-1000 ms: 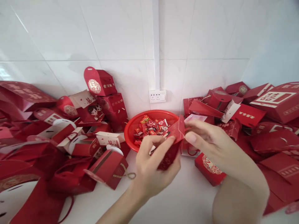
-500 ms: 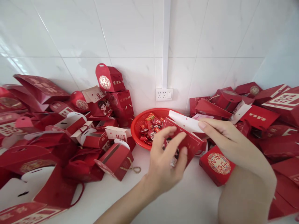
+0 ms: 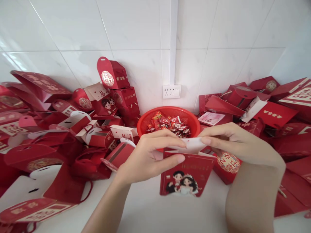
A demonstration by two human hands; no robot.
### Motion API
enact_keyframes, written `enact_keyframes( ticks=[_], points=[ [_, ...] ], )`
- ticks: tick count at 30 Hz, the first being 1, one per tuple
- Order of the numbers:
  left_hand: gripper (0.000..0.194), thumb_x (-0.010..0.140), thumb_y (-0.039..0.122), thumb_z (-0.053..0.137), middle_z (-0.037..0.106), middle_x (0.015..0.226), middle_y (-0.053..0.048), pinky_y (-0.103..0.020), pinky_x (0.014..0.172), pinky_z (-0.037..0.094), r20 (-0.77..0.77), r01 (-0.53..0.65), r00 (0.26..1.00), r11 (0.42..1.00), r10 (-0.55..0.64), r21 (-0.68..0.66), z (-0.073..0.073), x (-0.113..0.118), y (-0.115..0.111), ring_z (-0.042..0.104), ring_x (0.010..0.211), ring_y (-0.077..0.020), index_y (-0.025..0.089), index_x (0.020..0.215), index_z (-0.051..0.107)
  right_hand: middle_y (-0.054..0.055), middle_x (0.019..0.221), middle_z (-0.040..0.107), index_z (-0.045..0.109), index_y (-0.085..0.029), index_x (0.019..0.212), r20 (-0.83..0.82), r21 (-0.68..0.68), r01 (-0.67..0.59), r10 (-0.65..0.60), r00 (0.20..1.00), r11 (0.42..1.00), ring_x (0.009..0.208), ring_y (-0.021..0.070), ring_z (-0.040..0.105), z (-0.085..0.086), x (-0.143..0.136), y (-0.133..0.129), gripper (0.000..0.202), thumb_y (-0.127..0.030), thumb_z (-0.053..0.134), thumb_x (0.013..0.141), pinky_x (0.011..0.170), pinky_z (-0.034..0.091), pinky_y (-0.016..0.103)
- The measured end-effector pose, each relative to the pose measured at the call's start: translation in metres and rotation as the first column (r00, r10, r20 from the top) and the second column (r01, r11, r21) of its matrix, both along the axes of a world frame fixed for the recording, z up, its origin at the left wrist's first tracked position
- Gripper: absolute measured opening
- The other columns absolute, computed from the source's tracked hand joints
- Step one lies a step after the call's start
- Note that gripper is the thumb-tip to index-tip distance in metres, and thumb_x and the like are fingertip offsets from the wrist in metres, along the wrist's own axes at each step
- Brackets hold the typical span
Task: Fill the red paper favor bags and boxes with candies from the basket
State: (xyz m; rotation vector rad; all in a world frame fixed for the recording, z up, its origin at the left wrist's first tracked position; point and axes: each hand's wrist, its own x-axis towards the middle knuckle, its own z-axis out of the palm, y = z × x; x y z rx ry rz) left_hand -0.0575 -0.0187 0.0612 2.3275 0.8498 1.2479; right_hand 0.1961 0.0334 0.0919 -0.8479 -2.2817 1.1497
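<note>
White tiles with faint grey veining covered the wall (image 3: 136,32), and a white conduit (image 3: 173,42) ran down it to a socket plate (image 3: 171,92). In front of me, above the white tabletop (image 3: 184,216), I held a couple-printed box (image 3: 186,171), red, tilted, its top open on a white flap (image 3: 190,144). My left hand (image 3: 148,155) was closed on its upper left edge, thumb across the front panel and fingers over the flap; my right hand (image 3: 233,139) pinched the flap's other end between thumb and fingers. Gold lettering ran below the front edge, too faint to read, over a cartoon bride and groom. Just beyond my hands sat a red basket (image 3: 195,123) of wrapped sweets (image 3: 170,124), the print on their wrappers too small for me to make out. Boxes crowded both sides. On the left, a stack was topped by a round-flapped box (image 3: 116,72), its pale medallion reading 金榜題名, and a cream panel (image 3: 122,131) bore a red 囍. Near my right hand lay a medallion box (image 3: 227,163), partly covered, 之 legible among its characters. Behind it, a bright red panel (image 3: 273,111) carried a gold line I couldn't read.
</note>
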Motion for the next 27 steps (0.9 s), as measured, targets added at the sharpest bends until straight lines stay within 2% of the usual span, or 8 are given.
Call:
enact_keyframes(
  ticks=[5, 8, 12, 16, 19, 22, 24, 27],
  points=[
    [0.024, 0.085, 0.027, 0.076, 0.070, 0.090, -0.002, -0.023, 0.071, 0.048, -0.378, 0.050, 0.918, 0.982, -0.116, -0.180, 0.010, -0.011, -0.004, 0.062, 0.073, -0.0113, 0.020, 0.109, 0.075, 0.003, 0.079, 0.067, 0.070, -0.018, 0.084, 0.119, -0.066, -0.131, 0.138, 0.983, 0.989, 0.073, 0.0161, 0.063, -0.006, -0.016, 0.008, 0.030, -0.042, 0.055, 0.096, 0.065, 0.050, 0.025],
    [0.027, 0.091, 0.036, 0.069, 0.071, 0.089, -0.002, -0.023, 0.071, 0.047, -0.396, 0.008, 0.913, 0.973, -0.101, -0.230, 0.009, -0.014, 0.001, 0.062, 0.072, -0.0117, 0.018, 0.110, 0.073, 0.002, 0.077, 0.065, 0.065, -0.018, 0.079, 0.172, -0.092, -0.147, 0.161, 0.972, 0.985, 0.072, 0.0159, 0.063, -0.014, -0.031, 0.019, 0.027, -0.038, 0.055, 0.094, 0.065, 0.049, 0.025],
    [0.026, 0.099, 0.024, 0.051, 0.074, 0.087, -0.002, -0.022, 0.068, 0.047, -0.405, -0.036, 0.905, 0.925, -0.131, -0.379, -0.001, -0.018, 0.016, 0.062, 0.067, -0.0109, 0.017, 0.111, 0.073, 0.003, 0.076, 0.066, 0.066, -0.016, 0.082, 0.307, -0.074, -0.197, 0.210, 0.928, 0.978, 0.070, 0.0165, 0.063, -0.027, -0.048, 0.033, 0.021, -0.029, 0.053, 0.092, 0.065, 0.048, 0.026],
    [0.030, 0.096, 0.028, 0.054, 0.075, 0.092, -0.004, -0.021, 0.063, 0.049, -0.402, -0.091, 0.905, 0.859, -0.140, -0.504, -0.014, -0.024, 0.029, 0.065, 0.068, -0.0136, 0.018, 0.116, 0.073, 0.004, 0.079, 0.069, 0.070, -0.014, 0.089, 0.389, -0.029, -0.198, 0.193, 0.901, 0.980, 0.066, 0.0145, 0.061, -0.032, -0.051, 0.041, 0.022, -0.025, 0.051, 0.092, 0.062, 0.046, 0.025],
    [0.031, 0.094, 0.030, 0.056, 0.077, 0.102, -0.005, -0.023, 0.072, 0.053, -0.369, -0.054, 0.913, 0.842, -0.176, -0.536, -0.018, -0.026, 0.035, 0.070, 0.086, -0.0179, 0.019, 0.118, 0.073, 0.003, 0.082, 0.070, 0.071, -0.016, 0.103, 0.333, -0.029, -0.120, 0.123, 0.935, 0.992, 0.064, 0.0141, 0.061, -0.033, -0.045, 0.045, 0.026, -0.034, 0.055, 0.093, 0.062, 0.047, 0.026],
    [0.028, 0.095, 0.024, 0.057, 0.077, 0.108, -0.006, -0.024, 0.083, 0.052, -0.324, 0.026, 0.918, 0.848, -0.230, -0.529, -0.018, -0.024, 0.037, 0.070, 0.096, -0.0184, 0.020, 0.116, 0.074, 0.003, 0.087, 0.071, 0.069, -0.018, 0.106, 0.146, 0.039, 0.038, -0.043, 0.988, 0.999, 0.071, 0.0162, 0.064, -0.038, -0.043, 0.054, 0.030, -0.040, 0.056, 0.092, 0.069, 0.051, 0.029],
    [0.028, 0.095, 0.023, 0.056, 0.076, 0.113, -0.007, -0.026, 0.089, 0.052, -0.290, 0.077, 0.920, 0.846, -0.265, -0.527, -0.017, -0.023, 0.038, 0.070, 0.101, -0.0187, 0.019, 0.116, 0.074, 0.005, 0.091, 0.072, 0.069, -0.017, 0.101, 0.005, 0.106, 0.172, -0.173, 0.985, 0.979, 0.079, 0.0179, 0.067, -0.045, -0.048, 0.063, 0.025, -0.037, 0.056, 0.091, 0.076, 0.053, 0.032],
    [0.039, 0.097, 0.028, 0.056, 0.074, 0.118, -0.008, -0.029, 0.093, 0.052, -0.212, 0.096, 0.946, 0.840, -0.243, -0.535, -0.020, -0.022, 0.041, 0.069, 0.106, -0.0192, 0.020, 0.134, 0.065, 0.007, 0.099, 0.074, 0.068, -0.017, 0.097, -0.108, 0.198, 0.339, -0.323, 0.940, 0.920, 0.089, 0.0192, 0.068, -0.061, -0.063, 0.081, 0.017, -0.027, 0.055, 0.090, 0.087, 0.053, 0.034]
  ],
)
